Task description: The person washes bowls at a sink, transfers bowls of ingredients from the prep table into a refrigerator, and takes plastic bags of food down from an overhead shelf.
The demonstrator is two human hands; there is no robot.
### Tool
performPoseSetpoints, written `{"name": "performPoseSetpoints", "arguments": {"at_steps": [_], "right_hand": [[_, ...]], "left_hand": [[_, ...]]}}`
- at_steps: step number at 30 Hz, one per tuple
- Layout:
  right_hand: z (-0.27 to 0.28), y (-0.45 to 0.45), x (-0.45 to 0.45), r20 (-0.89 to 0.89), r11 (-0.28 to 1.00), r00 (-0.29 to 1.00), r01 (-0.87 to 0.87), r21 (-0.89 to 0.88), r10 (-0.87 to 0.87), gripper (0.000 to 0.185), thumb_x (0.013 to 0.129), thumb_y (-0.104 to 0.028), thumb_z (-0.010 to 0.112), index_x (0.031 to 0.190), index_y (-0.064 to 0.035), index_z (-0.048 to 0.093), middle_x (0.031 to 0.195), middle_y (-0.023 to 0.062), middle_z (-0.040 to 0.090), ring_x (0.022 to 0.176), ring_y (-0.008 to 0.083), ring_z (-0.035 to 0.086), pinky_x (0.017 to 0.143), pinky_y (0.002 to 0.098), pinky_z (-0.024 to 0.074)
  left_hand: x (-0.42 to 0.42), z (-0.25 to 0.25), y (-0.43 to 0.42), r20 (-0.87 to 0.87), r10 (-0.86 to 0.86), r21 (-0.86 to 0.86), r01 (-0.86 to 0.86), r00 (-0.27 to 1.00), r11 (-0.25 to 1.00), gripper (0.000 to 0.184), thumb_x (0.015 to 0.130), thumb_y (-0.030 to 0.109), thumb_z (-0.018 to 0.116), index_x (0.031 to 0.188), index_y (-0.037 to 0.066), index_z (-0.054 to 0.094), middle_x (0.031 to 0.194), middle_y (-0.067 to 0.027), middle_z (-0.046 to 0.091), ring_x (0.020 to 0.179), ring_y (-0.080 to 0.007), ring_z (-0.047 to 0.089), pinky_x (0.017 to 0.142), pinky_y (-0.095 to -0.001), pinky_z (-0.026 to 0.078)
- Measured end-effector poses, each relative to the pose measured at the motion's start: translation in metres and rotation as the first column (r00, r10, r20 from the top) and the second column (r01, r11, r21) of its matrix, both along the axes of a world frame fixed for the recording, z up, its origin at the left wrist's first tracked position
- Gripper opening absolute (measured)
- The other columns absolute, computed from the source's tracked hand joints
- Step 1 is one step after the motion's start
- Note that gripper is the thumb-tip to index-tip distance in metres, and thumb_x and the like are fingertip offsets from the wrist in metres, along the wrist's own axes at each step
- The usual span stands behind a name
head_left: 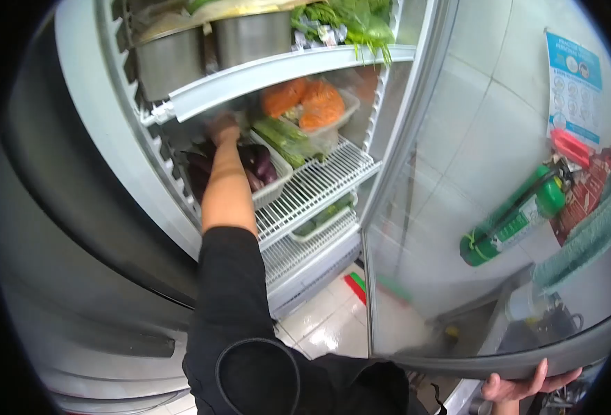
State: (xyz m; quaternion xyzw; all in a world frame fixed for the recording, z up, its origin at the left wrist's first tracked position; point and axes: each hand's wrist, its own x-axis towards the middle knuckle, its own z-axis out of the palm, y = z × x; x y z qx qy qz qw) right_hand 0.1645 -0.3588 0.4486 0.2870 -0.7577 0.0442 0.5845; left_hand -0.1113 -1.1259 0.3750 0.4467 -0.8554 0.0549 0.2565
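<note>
My left hand [224, 128] reaches into the glass-door fridge, at the back of the middle shelf. It is above a white plastic basket [272, 192] of dark purple eggplants [258, 162]; its fingers are blurred and partly hidden, so I cannot make out a grip. Right of the basket lie long green vegetables [285, 142] in clear wrap. Behind them, orange pieces in plastic bags [321, 105] sit in a clear tub [350, 104]. At the lower right, my right hand [520, 387] grips the edge of the open fridge door [499, 360].
The upper shelf holds metal pans [253, 38] and leafy greens [354, 24]. A lower wire shelf carries a white tray [326, 218] of green vegetables. Through the door glass show a green cylinder [513, 214] and a wall poster [574, 86]. A steel appliance [98, 277] stands left.
</note>
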Motion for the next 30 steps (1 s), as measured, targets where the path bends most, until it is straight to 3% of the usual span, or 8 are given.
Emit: {"name": "performPoseSetpoints", "arguments": {"at_steps": [3, 6, 9, 11, 18, 23, 26, 30], "right_hand": [[0.012, -0.023, -0.001, -0.092, 0.99, 0.994, 0.07, 0.119, -0.059, 0.069, 0.081, -0.052, 0.056, 0.134, -0.0099, 0.044, 0.154, 0.0247, 0.002, 0.141, 0.05, 0.01, 0.107, 0.0659, 0.0253], [0.008, -0.029, 0.007, -0.028, 1.0, 1.0, 0.007, 0.027, -0.006, 0.068, 0.083, -0.048, 0.06, 0.136, -0.0102, 0.041, 0.153, 0.0267, 0.003, 0.142, 0.047, 0.01, 0.11, 0.0616, 0.0253], [0.009, -0.05, 0.014, -0.045, 0.999, 0.999, 0.028, -0.027, -0.029, 0.085, 0.083, -0.044, 0.066, 0.146, -0.0077, 0.023, 0.152, 0.0263, 0.011, 0.14, 0.0419, 0.02, 0.111, 0.0549, 0.0269], [0.001, -0.07, 0.013, 0.028, 0.957, 0.988, -0.141, -0.254, 0.153, 0.084, 0.082, -0.027, 0.067, 0.147, -0.0042, 0.019, 0.151, 0.0222, 0.017, 0.139, 0.0385, 0.025, 0.111, 0.0512, 0.0295], [-0.03, -0.13, 0.026, 0.159, 0.773, 0.972, -0.036, -0.633, 0.175, 0.081, 0.078, -0.027, 0.069, 0.144, -0.0021, 0.029, 0.148, 0.027, 0.028, 0.131, 0.0432, 0.037, 0.107, 0.0481, 0.0367], [-0.064, -0.203, 0.057, 0.446, 0.785, 0.682, -0.32, -0.531, 0.58, 0.096, 0.076, -0.041, 0.068, 0.15, -0.0053, 0.018, 0.154, 0.0289, 0.015, 0.13, 0.0433, 0.041, 0.11, 0.0436, 0.0334], [-0.092, -0.178, 0.168, 0.926, 0.882, 0.207, -0.295, 0.367, -0.316, 0.066, 0.084, -0.058, 0.058, 0.129, -0.0102, 0.058, 0.126, 0.0155, 0.06, 0.117, 0.0365, 0.055, 0.099, 0.0487, 0.0443], [-0.216, -0.097, 0.43, 0.995, 0.949, 0.101, 0.312, -0.042, 0.011, 0.064, 0.076, -0.052, 0.069, 0.111, 0.0, 0.064, 0.105, 0.0234, 0.066, 0.101, 0.039, 0.062, 0.086, 0.0498, 0.0495]], "left_hand": [[-0.006, 0.017, 0.027, -0.305, 0.071, 0.064, -0.054, 0.95, 0.997, 0.041, 0.092, 0.029, 0.043, 0.13, 0.018, 0.056, 0.147, -0.0127, 0.04, 0.131, -0.0267, 0.045, 0.113, -0.0519, 0.023], [0.032, 0.042, 0.168, -0.868, -0.317, -0.132, 0.436, 0.383, 0.89, 0.048, 0.086, 0.029, 0.059, 0.127, 0.004, 0.055, 0.13, -0.0194, 0.055, 0.119, -0.0332, 0.054, 0.101, -0.0429, 0.039], [0.109, 0.0, 0.315, -0.891, -0.423, 0.161, 0.986, 0.165, 0.045, 0.025, 0.09, 0.02, 0.058, 0.103, 0.001, 0.068, 0.104, -0.0133, 0.069, 0.095, -0.0233, 0.066, 0.084, -0.0329, 0.051], [0.145, -0.074, 0.377, -0.682, -0.709, 0.69, 0.475, 0.177, -0.546, 0.021, 0.092, 0.017, 0.054, 0.097, 0.002, 0.069, 0.093, -0.008, 0.07, 0.072, -0.0176, 0.068, 0.062, -0.0304, 0.056], [0.339, -0.269, 0.525, -0.291, -0.839, 0.955, -0.185, -0.459, -0.23, 0.048, 0.087, 0.048, 0.062, 0.119, 0.013, 0.063, 0.095, -0.0094, 0.066, 0.083, -0.0182, 0.064, 0.061, -0.0337, 0.056], [0.389, -0.382, 0.544, -0.285, -0.858, 0.957, -0.07, -0.427, -0.282, 0.038, 0.092, 0.036, 0.06, 0.114, 0.006, 0.063, 0.097, -0.0043, 0.066, 0.073, -0.0121, 0.058, 0.064, -0.0314, 0.051], [0.441, -0.402, 0.554, 0.066, -0.83, 0.996, 0.089, -0.553, 0.019, 0.038, 0.091, 0.036, 0.06, 0.112, 0.005, 0.063, 0.095, -0.0075, 0.066, 0.076, -0.0157, 0.06, 0.066, -0.0336, 0.051], [0.555, -0.425, 0.577, 0.357, -0.508, 0.934, 0.289, -0.784, 0.211, 0.039, 0.09, 0.037, 0.059, 0.109, 0.003, 0.064, 0.093, -0.0119, 0.066, 0.079, -0.0205, 0.062, 0.069, -0.0366, 0.052]]}}
